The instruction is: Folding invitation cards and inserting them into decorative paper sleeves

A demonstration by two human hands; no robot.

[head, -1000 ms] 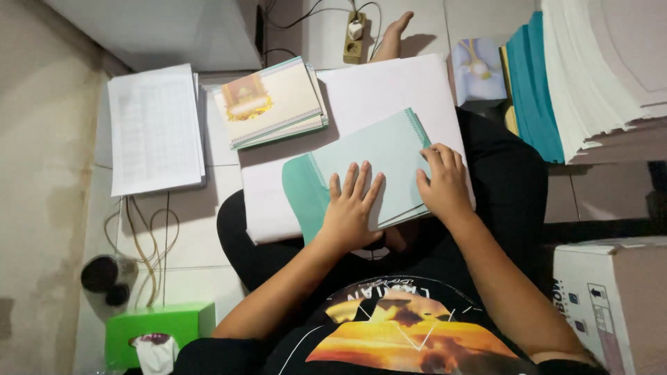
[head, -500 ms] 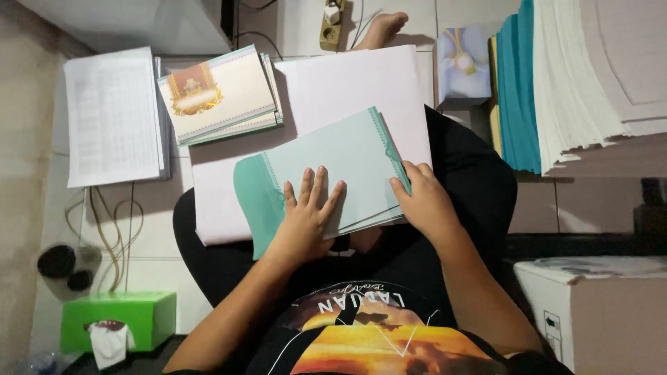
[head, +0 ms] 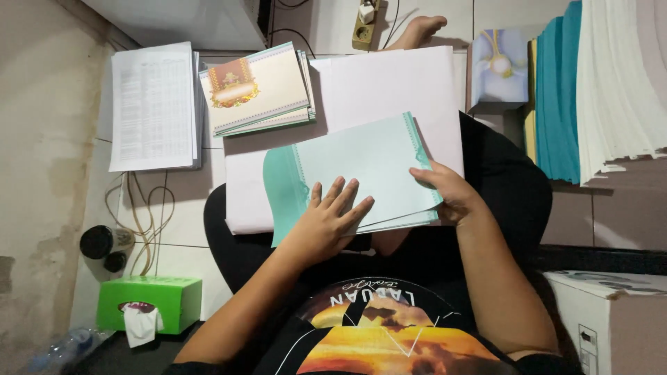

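The pale green sheets [head: 361,170] lie on the person's lap, over a big white sheet [head: 389,90]. The left hand [head: 326,226] rests flat on them at 7 o'clock, fingers spread wide. The right hand [head: 448,194] pinches their edge at 4 o'clock. If the flat hand slips, the stack may fan out and slide toward the floor at 6 o'clock.

A pale tiled floor [head: 177,229] fills the middle left of the frame, with a stained beige wall [head: 42,173] running down the left edge. At the upper left stands a white cabinet [head: 187,21]. A power strip [head: 365,24] with cables lies at the top centre. The light is dim and even, darker along the right side
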